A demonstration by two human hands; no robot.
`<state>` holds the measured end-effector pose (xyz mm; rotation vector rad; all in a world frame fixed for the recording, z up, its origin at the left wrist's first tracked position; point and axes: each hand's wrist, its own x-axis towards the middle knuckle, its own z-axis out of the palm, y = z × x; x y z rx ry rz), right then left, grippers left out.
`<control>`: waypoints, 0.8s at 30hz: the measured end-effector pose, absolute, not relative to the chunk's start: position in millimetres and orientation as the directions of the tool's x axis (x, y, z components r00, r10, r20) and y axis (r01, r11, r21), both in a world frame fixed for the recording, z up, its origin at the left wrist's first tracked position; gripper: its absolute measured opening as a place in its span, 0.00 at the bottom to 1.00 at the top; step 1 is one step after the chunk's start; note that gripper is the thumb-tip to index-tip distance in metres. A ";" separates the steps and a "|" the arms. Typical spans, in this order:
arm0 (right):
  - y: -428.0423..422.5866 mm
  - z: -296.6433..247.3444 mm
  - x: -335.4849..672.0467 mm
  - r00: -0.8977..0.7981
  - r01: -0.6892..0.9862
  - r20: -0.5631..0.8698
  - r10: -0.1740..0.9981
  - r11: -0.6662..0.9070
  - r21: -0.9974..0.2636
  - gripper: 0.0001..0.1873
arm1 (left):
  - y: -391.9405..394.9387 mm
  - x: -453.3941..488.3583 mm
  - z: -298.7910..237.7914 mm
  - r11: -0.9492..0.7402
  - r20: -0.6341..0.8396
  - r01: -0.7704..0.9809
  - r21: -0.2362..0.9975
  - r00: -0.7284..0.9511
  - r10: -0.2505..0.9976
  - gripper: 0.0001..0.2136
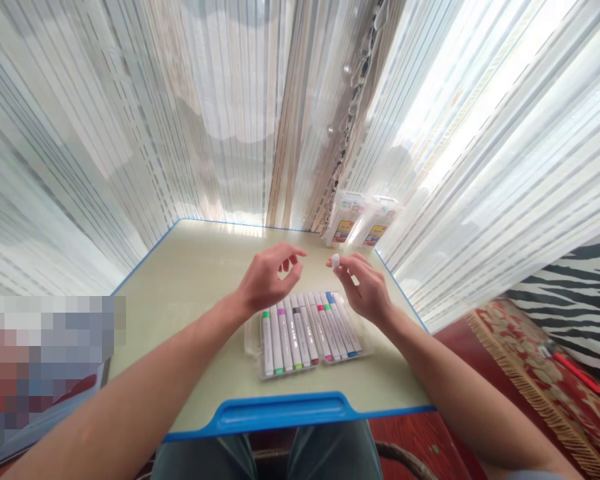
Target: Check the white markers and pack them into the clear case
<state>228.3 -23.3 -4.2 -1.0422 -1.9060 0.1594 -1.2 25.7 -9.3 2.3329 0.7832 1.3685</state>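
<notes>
My right hand (pixel 367 287) pinches a small white piece (pixel 335 261) that looks like a marker's end; the fingers hide the rest of it. Across from it, my left hand (pixel 273 277) hovers with thumb and fingers apart and nothing between them. Just below both hands, a clear plastic case (pixel 273 376) lies on the table. Several white markers (pixel 305 333) with coloured ends rest in it side by side, in two groups. My left wrist partly covers the case's upper left part.
The pale table (pixel 200 267) has a blue edge and a blue front tray (pixel 283 411). Two clear boxes with labels (pixel 344 220) stand at the back right. Striped sheer curtains (pixel 220 133) hang behind. A patterned rug (pixel 540 360) lies at the right.
</notes>
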 end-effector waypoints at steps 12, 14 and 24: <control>-28.8 -10.6 222.6 -0.491 0.571 0.706 0.510 0.801 -0.181 0.14 | -3.3 14.0 -1.3 -0.876 0.807 0.070 0.477 0.360 0.468 0.09; -28.8 -10.2 221.4 -0.499 0.548 0.714 0.491 0.817 -0.179 0.14 | -2.8 14.3 -2.8 -0.885 0.821 0.077 0.459 0.344 0.456 0.08; -30.0 -13.2 219.3 -0.534 0.476 0.682 0.500 0.844 -0.247 0.12 | -6.6 15.7 -2.2 -0.895 0.834 0.081 0.438 0.335 0.439 0.09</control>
